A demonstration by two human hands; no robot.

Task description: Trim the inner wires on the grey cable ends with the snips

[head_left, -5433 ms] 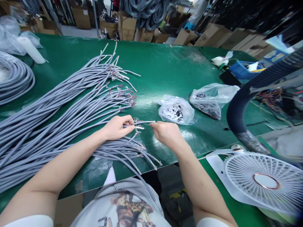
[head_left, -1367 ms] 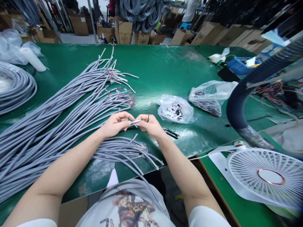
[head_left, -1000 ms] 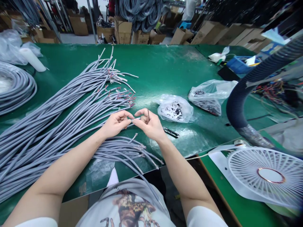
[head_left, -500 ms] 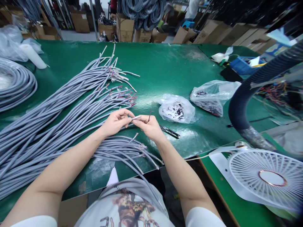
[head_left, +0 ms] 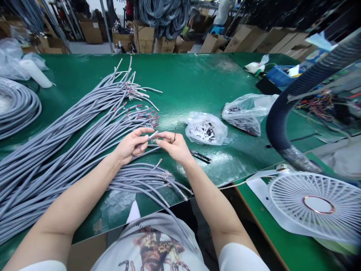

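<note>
Between thumb and fingers, my left hand [head_left: 132, 144] pinches the end of a grey cable, whose pale tip [head_left: 153, 135] points toward my right hand [head_left: 174, 146]. The fingers of my right hand are closed near that tip, and a thin dark piece [head_left: 175, 133] sticks up from them. Grey cables [head_left: 84, 113] with stripped ends and red wires lie to the left and behind my hands. A lower bundle [head_left: 143, 175] lies below them. Black snips [head_left: 200, 156] rest just right of my right wrist.
On the green table [head_left: 191, 79] are a bag of white and black pieces [head_left: 206, 131], another bag of dark pieces [head_left: 245, 114] and a cable coil [head_left: 18, 107]. A black hose [head_left: 282, 109] arches at the right above a white fan [head_left: 318, 205]. A blue bin [head_left: 282, 76] stands behind.
The camera view has shifted slightly. My fingertips have moved a little apart, and more of the cable tip shows between my hands.
</note>
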